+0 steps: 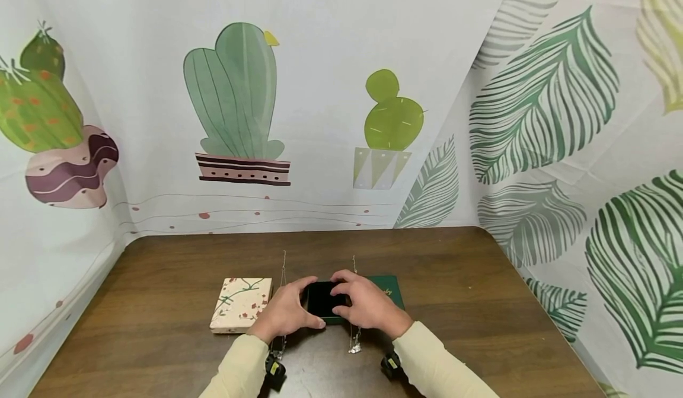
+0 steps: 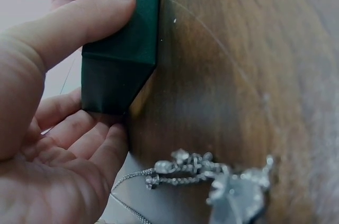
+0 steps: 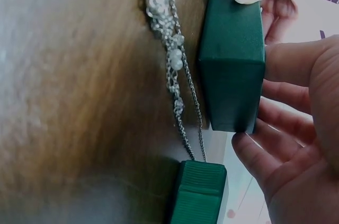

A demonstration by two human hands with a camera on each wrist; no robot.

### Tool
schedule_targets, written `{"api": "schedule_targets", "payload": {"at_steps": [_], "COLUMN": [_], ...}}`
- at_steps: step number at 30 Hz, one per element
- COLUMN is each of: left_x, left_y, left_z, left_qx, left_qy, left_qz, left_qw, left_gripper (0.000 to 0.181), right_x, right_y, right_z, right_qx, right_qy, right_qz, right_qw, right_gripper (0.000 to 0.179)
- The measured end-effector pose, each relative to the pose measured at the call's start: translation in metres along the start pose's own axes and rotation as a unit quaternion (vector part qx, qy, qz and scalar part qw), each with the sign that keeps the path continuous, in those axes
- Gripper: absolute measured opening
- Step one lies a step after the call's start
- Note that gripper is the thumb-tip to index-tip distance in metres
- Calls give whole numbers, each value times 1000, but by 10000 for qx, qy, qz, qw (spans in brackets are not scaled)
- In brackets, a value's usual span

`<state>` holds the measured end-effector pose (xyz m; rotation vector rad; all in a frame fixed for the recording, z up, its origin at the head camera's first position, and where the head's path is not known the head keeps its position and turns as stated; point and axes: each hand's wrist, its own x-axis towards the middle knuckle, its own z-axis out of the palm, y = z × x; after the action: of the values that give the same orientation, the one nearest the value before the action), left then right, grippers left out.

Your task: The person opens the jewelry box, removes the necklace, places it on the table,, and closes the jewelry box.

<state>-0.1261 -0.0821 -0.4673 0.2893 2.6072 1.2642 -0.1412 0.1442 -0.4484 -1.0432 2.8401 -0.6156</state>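
A green jewelry box (image 1: 336, 321) with a black inside sits in front of me at mid-table. My left hand (image 1: 290, 309) grips its left end; the thumb (image 2: 114, 12) lies on the front side, with fingers around the end. My right hand (image 1: 370, 306) holds the right end, its thumb over the black inside and some fingers against the end face (image 3: 233, 97). Whether the fingertips pinch the black part cannot be told. A silver necklace (image 1: 354, 346) with a pendant lies by the right hand; another necklace (image 2: 233, 192) lies beneath the left wrist.
Behind my right hand lies a green piece with gold lettering (image 1: 388, 288). To the left stands a cream box with a floral branch pattern (image 1: 242, 303). The brown wooden table (image 1: 453, 303) ends at a cactus-and-leaf printed cloth (image 1: 320, 101).
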Motion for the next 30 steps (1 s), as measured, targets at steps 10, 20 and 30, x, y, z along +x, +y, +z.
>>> {"api": "schedule_targets", "payload": {"at_steps": [10, 20, 30], "left_x": [0, -1, -2], "left_y": [-1, 0, 0], "left_z": [0, 0, 0], "left_qx": [-30, -60, -24], "left_qy": [-12, -24, -28], "left_qz": [11, 51, 138], "left_qw": [10000, 10000, 9999], "left_gripper": [99, 99, 99], "right_x": [1, 1, 2], "right_y": [-2, -3, -2], "right_z": [2, 4, 6], "right_qx": [-109, -118, -76], "right_qy": [83, 161, 123], "right_qz": [49, 91, 171], "right_qw": [9999, 9998, 9997], "right_gripper": [27, 27, 27]}}
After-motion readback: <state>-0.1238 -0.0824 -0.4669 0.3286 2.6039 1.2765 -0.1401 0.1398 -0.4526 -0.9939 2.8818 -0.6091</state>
